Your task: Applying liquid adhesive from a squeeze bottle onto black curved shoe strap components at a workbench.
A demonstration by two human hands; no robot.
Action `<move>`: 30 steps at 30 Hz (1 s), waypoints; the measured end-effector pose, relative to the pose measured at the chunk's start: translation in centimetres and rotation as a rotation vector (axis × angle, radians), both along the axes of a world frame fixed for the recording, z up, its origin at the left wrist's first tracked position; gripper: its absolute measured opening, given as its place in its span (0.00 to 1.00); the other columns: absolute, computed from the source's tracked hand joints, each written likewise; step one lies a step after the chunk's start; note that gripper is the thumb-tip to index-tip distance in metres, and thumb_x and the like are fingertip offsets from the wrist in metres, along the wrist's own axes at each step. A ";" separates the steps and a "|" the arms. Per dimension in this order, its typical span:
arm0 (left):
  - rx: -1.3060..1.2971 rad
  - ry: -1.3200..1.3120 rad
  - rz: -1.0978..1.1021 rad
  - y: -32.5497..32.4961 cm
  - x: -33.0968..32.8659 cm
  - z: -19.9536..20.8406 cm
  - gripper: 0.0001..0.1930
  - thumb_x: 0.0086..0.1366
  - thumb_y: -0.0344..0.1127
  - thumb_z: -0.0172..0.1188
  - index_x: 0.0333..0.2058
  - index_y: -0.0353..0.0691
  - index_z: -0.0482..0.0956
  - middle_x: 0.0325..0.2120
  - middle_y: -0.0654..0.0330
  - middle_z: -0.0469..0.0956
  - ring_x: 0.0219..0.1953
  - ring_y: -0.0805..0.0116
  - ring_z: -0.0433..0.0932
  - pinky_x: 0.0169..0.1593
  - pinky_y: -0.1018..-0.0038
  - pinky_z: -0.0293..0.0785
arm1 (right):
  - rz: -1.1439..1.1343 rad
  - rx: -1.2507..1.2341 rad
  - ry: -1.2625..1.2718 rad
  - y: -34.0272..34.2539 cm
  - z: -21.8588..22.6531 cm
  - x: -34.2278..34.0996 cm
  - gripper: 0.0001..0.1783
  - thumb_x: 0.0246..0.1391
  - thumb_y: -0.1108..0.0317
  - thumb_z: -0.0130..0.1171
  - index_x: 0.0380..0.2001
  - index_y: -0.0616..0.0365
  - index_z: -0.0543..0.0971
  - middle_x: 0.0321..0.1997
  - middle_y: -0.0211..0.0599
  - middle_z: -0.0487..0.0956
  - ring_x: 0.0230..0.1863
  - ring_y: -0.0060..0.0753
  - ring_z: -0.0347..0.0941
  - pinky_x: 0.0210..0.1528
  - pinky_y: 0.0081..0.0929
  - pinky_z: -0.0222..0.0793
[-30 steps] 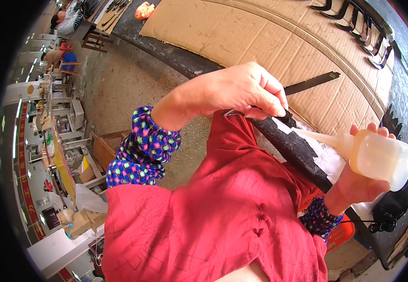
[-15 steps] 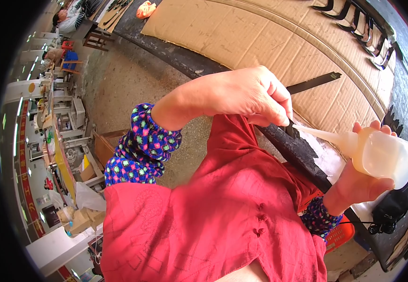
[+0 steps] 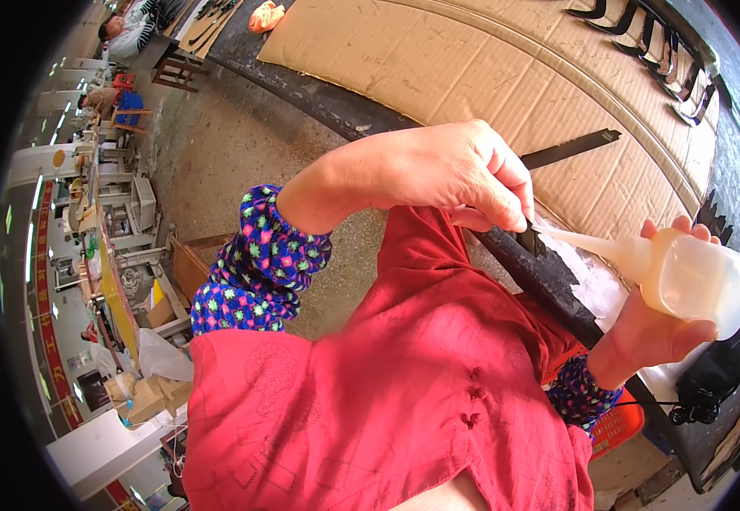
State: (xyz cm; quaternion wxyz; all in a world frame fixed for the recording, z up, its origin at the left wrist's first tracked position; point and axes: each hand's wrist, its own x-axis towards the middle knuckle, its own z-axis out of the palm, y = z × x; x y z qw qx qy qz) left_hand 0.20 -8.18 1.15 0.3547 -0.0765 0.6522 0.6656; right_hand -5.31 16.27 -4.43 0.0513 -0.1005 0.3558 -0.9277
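My left hand (image 3: 463, 175) is pinched closed on a dark, flat strip (image 3: 570, 149), whose far part sticks out to the right over the cardboard. Below the fingertips shows a short dark end (image 3: 533, 244); whether it is the same piece, bent over, I cannot tell. In my right hand (image 3: 642, 336) lies a translucent squeeze bottle (image 3: 700, 281) with pale yellowish liquid, tilted on its side. Its long tapered nozzle (image 3: 578, 242) points left, and the tip is at the dark end beside my left fingertips. Whether the tip touches it is too small to tell.
A large cardboard sheet (image 3: 472, 64) covers part of the dark workbench (image 3: 344, 119). Several curved black strips (image 3: 655, 55) lie along its far right. An orange cloth-like bundle (image 3: 265, 16) is at the far left. A red basket (image 3: 617, 426) stands below the bench's near edge.
Both hands keep their grips and have barely moved. The nozzle tip and left fingertips have shifted a few pixels to the right.
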 end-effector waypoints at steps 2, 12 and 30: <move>-0.010 -0.008 -0.002 0.1 -0.2 0.2 0.07 0.53 0.31 0.56 0.28 0.34 0.75 0.14 0.72 0.65 0.16 0.87 0.58 0.19 0.86 0.52 | 0.025 -0.021 -0.005 0.0 0.0 -0.1 0.46 0.39 0.48 0.60 0.54 0.66 0.53 0.57 0.53 0.56 0.60 0.55 0.49 0.58 0.59 0.42; -0.025 0.005 -0.021 0.0 -0.1 0.2 0.07 0.53 0.32 0.56 0.28 0.35 0.76 0.13 0.73 0.64 0.15 0.87 0.57 0.19 0.85 0.50 | 0.006 0.007 -0.002 0.1 -0.1 -0.1 0.47 0.39 0.47 0.61 0.54 0.66 0.53 0.57 0.53 0.56 0.60 0.56 0.49 0.57 0.59 0.44; -0.009 -0.017 0.032 0.2 -0.4 0.1 0.07 0.53 0.32 0.56 0.28 0.35 0.76 0.13 0.73 0.65 0.14 0.88 0.56 0.18 0.86 0.48 | 0.004 0.047 -0.005 0.7 -0.3 0.1 0.48 0.38 0.47 0.61 0.54 0.66 0.53 0.56 0.52 0.57 0.59 0.55 0.50 0.57 0.57 0.47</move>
